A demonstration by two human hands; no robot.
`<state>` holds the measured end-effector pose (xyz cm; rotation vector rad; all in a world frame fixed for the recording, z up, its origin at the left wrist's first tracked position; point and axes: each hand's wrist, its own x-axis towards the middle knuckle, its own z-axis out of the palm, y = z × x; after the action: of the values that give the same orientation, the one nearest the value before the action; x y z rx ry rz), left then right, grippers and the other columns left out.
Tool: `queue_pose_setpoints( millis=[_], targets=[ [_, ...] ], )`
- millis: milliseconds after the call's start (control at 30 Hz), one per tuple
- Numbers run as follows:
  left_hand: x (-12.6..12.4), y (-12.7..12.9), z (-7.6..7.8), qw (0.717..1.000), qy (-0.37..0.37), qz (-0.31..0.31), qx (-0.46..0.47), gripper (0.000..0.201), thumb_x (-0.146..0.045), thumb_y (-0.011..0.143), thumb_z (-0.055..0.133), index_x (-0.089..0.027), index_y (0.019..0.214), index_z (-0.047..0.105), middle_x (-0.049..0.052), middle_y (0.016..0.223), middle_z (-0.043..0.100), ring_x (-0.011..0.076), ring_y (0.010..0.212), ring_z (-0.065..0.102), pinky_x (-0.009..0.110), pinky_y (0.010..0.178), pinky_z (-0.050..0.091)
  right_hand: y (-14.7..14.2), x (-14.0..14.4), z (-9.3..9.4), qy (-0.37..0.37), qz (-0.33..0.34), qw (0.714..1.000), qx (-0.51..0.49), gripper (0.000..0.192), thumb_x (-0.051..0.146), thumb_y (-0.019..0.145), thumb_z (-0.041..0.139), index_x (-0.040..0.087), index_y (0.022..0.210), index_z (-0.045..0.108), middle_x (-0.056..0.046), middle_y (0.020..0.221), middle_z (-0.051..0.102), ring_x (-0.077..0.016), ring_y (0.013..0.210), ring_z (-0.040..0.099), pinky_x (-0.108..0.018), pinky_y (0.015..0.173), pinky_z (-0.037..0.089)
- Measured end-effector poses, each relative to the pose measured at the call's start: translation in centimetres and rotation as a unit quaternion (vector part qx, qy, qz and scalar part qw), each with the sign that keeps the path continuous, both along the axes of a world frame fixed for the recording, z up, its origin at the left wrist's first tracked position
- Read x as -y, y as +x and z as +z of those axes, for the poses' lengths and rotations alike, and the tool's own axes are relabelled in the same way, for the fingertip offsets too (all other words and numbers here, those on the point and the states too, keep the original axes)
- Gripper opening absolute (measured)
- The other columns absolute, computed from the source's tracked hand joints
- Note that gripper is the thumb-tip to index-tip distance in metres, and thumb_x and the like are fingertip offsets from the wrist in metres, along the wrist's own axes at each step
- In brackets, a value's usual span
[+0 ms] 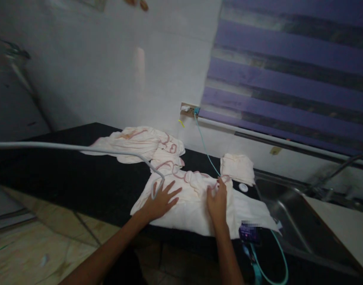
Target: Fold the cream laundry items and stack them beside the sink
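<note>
1. Two bare hands worked one cloth: a pale cream fabric piece with pink trim (193,206) lay spread on the black stone counter (80,174), near its front edge and just left of the steel sink (288,213).
2. The left hand (162,202) lay flat on the cloth's left part with its fingers (172,192) splayed wide, gripping nothing.
3. The right hand (217,202) sat at the middle, its fingertips (220,183) curled and apparently pinching a fold near the pink trim, though the grip was partly hidden.
4. Judged from this, smoothing would go best with the flat hand anchoring the fabric while the other drew the fold taut.
5. A white cord (80,148) crossed the cloth by the left hand and could snag; a small folded cream cloth (237,168) sat just beyond.
</note>
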<state>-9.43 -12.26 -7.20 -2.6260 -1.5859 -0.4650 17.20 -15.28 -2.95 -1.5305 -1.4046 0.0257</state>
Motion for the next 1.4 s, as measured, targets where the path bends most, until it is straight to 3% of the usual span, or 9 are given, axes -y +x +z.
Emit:
queue_pose_setpoints(
  millis=[100,267,400,633,933,1033,1167,1267,1400],
  targets=[
    [-0.2,-0.2,0.2,0.999,-0.019,-0.009,-0.025,0.052,-0.050,0.105,0.046,-0.051,0.157,0.042,0.002,0.171,0.034,0.0501,0.158,0.021,0.083,0.120,0.017,-3.5,-1.3,0.9,-0.055,0.053,0.996,0.047,0.072,0.042,0.093,0.057,0.008,0.155,0.042,-0.025,0.152,0.052,-0.0366,0.143,0.047,-0.052,0.116,0.042],
    [-0.4,-0.3,0.3,0.999,-0.012,0.018,-0.030,0.055,-0.050,0.105,0.044,-0.044,0.159,0.042,0.000,0.171,0.034,0.0474,0.158,0.024,0.079,0.123,0.017,-3.8,-2.0,1.0,-0.121,0.019,0.992,-0.019,0.054,0.032,0.085,0.061,0.015,0.136,0.062,-0.019,0.119,0.073,-0.0325,0.112,0.069,-0.041,0.094,0.055],
    [-0.8,-1.0,-1.0,0.998,0.018,0.049,-0.028,0.058,-0.050,0.103,0.046,-0.041,0.160,0.043,0.000,0.171,0.033,0.0467,0.159,0.022,0.076,0.124,0.021,1.6,-0.4,0.1,-0.097,-0.033,0.993,-0.060,0.048,0.029,0.081,0.055,0.015,0.126,0.065,-0.015,0.102,0.076,-0.0291,0.094,0.073,-0.037,0.079,0.058],
    [-1.1,-2.1,-1.9,0.995,0.064,-0.010,-0.081,0.048,-0.035,0.103,0.047,-0.048,0.147,0.059,-0.004,0.172,0.032,0.0499,0.159,0.019,0.080,0.120,0.021,11.6,2.7,-0.9,-0.024,-0.131,0.977,-0.166,0.053,0.029,0.074,0.053,0.015,0.126,0.058,-0.011,0.096,0.076,-0.0241,0.077,0.073,-0.034,0.071,0.059],
    [-1.8,-2.6,-0.6,0.998,0.005,0.027,-0.062,0.052,-0.043,0.102,0.043,-0.039,0.152,0.055,0.005,0.171,0.035,0.0460,0.160,0.020,0.076,0.123,0.018,21.1,8.2,-1.2,-0.124,-0.108,0.985,-0.050,0.023,0.024,0.082,0.052,0.021,0.087,0.074,-0.009,0.089,0.077,-0.0266,0.090,0.073,-0.041,0.089,0.057],
    [-2.9,-3.7,-0.9,0.997,-0.011,0.043,-0.069,0.054,-0.045,0.101,0.043,-0.038,0.154,0.052,0.006,0.173,0.032,0.0456,0.160,0.019,0.075,0.123,0.017,22.8,10.4,-1.8,-0.164,-0.086,0.982,-0.026,0.027,0.012,0.074,0.052,0.023,0.074,0.076,-0.008,0.086,0.078,-0.0263,0.089,0.073,-0.041,0.095,0.054],
    [-3.9,-4.4,-1.1,0.997,-0.011,0.045,-0.069,0.057,-0.046,0.100,0.042,-0.038,0.156,0.049,0.006,0.171,0.035,0.0453,0.158,0.022,0.074,0.121,0.022,23.2,11.6,-2.7,-0.240,-0.081,0.961,0.108,0.053,-0.001,0.068,0.051,0.019,0.104,0.084,-0.013,0.103,0.076,-0.0269,0.101,0.072,-0.040,0.104,0.049],
    [-3.9,-4.4,-1.0,0.997,-0.010,0.044,-0.064,0.057,-0.047,0.101,0.040,-0.038,0.156,0.049,0.006,0.171,0.036,0.0458,0.157,0.023,0.074,0.120,0.024,22.7,11.2,-3.2,-0.297,-0.106,0.925,0.213,0.071,-0.003,0.072,0.053,0.020,0.135,0.073,-0.017,0.113,0.071,-0.0286,0.108,0.069,-0.039,0.103,0.047],
    [-3.7,-4.2,-0.7,0.997,-0.005,0.040,-0.060,0.059,-0.048,0.100,0.040,-0.039,0.158,0.047,0.005,0.171,0.035,0.0461,0.157,0.024,0.074,0.120,0.024,21.8,9.2,-2.8,-0.285,-0.139,0.928,0.196,0.070,-0.001,0.080,0.052,0.018,0.146,0.062,-0.019,0.115,0.068,-0.0305,0.110,0.066,-0.039,0.099,0.046]
  ],
)
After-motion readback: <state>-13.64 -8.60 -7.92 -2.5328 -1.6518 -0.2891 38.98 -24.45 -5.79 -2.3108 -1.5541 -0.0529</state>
